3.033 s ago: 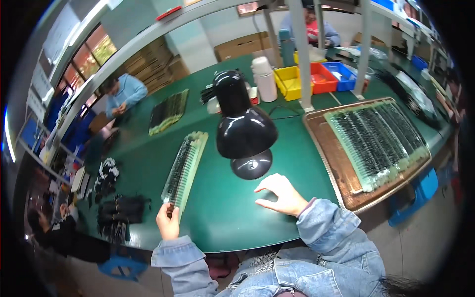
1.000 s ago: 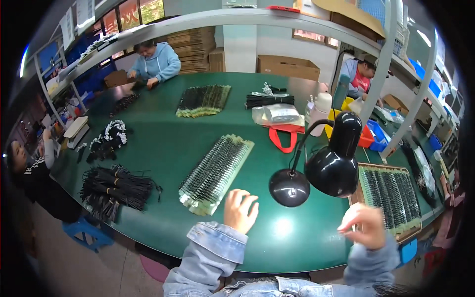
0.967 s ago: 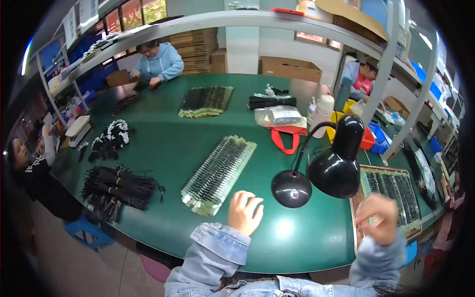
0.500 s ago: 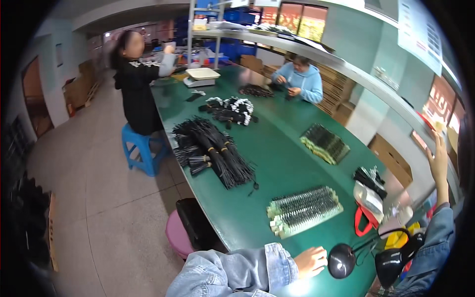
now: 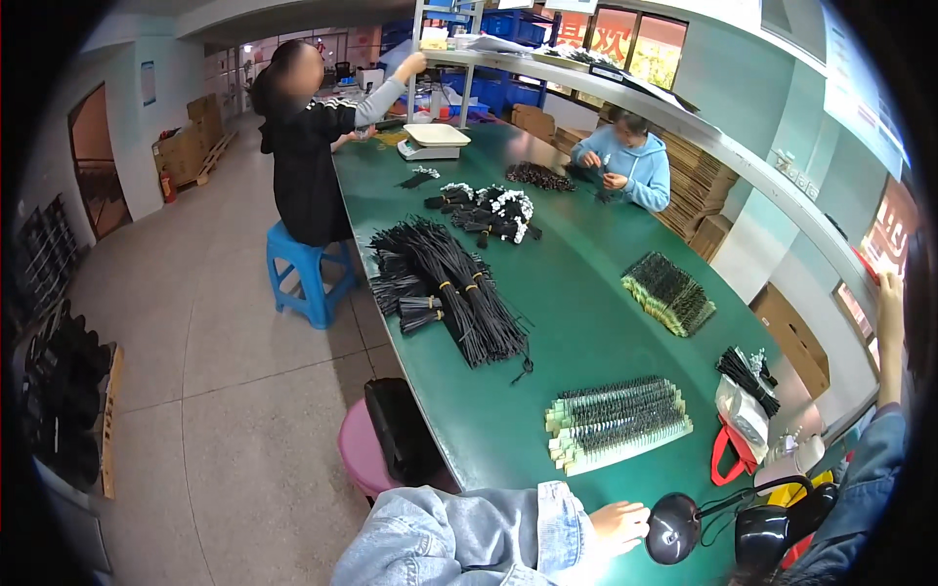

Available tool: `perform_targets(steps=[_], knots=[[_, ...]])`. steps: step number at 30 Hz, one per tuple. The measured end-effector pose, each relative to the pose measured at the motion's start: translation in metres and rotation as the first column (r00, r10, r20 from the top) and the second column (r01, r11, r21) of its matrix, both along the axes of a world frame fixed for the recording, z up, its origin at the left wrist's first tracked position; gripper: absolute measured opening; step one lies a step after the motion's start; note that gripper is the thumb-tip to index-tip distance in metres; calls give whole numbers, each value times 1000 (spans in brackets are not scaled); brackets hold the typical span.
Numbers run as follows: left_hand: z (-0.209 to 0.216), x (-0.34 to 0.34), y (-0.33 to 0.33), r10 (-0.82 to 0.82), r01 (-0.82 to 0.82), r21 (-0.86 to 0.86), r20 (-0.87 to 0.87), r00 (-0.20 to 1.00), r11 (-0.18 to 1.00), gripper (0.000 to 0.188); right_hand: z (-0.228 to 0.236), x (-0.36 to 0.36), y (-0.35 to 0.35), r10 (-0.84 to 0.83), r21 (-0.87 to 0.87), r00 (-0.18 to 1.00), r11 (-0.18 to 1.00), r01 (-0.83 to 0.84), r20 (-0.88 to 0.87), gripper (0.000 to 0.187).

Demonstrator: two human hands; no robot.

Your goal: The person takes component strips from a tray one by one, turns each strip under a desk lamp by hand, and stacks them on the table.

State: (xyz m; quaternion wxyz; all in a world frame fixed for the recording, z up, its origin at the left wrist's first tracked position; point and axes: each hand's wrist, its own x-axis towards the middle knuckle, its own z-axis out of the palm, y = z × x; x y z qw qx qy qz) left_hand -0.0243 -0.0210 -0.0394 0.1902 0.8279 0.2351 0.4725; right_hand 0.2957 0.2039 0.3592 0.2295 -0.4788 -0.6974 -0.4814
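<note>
My left hand (image 5: 620,527) lies on the near part of the green table (image 5: 576,322), its fingers loosely bent and nothing seen in them. Its fingertips are next to the black round lamp part (image 5: 674,527), joined to a thin bent arm. My right hand (image 5: 889,308) is raised at the far right, by the edge of the overhead shelf (image 5: 723,127). Its fingers are near a red thing (image 5: 865,264) there; whether they grip it is hard to make out. Ahead of my left hand lies a row of black parts with pale green ends (image 5: 616,420).
Black cable bundles (image 5: 454,293) and white-tipped cables (image 5: 498,210) lie on the left half. A second row of parts (image 5: 669,293) is farther right. One person (image 5: 303,166) sits on a blue stool (image 5: 308,273); another (image 5: 630,166) works across the table. A scale (image 5: 433,142) stands behind.
The view has shifted, so the table sits a little more to the right. My left hand stays by the lamp; my right hand remains up at the shelf. The person at left has raised an arm.
</note>
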Motion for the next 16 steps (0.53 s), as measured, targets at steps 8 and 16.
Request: perform_targets(steps=[8, 16], knots=[[-7, 5, 3, 2, -2, 34, -25, 1000, 999, 14, -1, -3, -13, -106, 98, 985, 991, 92, 138, 28], [22, -16, -4, -79, 87, 96, -84, 993, 992, 10, -6, -17, -33, -104, 52, 994, 993, 106, -33, 30]])
